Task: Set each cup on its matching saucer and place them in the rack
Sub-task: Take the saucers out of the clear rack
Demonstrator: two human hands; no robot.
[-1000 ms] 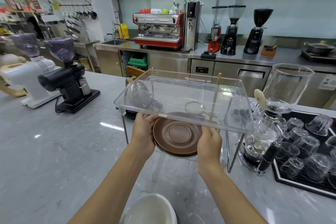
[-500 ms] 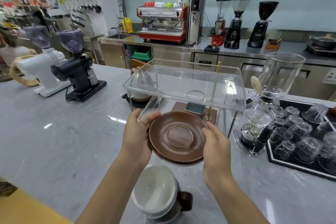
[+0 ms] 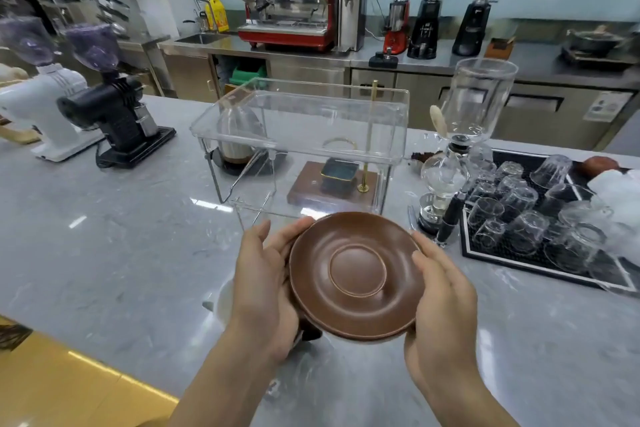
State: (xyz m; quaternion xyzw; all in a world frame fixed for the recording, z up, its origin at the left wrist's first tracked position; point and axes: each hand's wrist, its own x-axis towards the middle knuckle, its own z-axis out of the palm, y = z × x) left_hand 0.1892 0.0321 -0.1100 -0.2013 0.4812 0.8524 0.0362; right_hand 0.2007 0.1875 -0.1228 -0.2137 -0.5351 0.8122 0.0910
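A brown saucer [image 3: 356, 274] is held above the grey counter between both hands, and a second rim under it suggests a stack of two. My left hand [image 3: 263, 284] grips its left edge, my right hand [image 3: 440, 302] its right edge. A white-lined cup [image 3: 221, 302] stands on the counter below, mostly hidden by my left hand and the saucer. The clear acrylic rack [image 3: 301, 125] stands behind the saucer, a short way off.
Two coffee grinders [image 3: 114, 114] stand at the left. A glass siphon brewer [image 3: 460, 149] and a black mat of upturned glasses [image 3: 526, 215] fill the right. A wooden scale base [image 3: 332, 184] and a carafe [image 3: 239, 139] sit behind the rack.
The saucer has come back toward me, out from under the rack's shelf, and now sits lower and nearer. The view tilted down, and the cup slid under my left hand.
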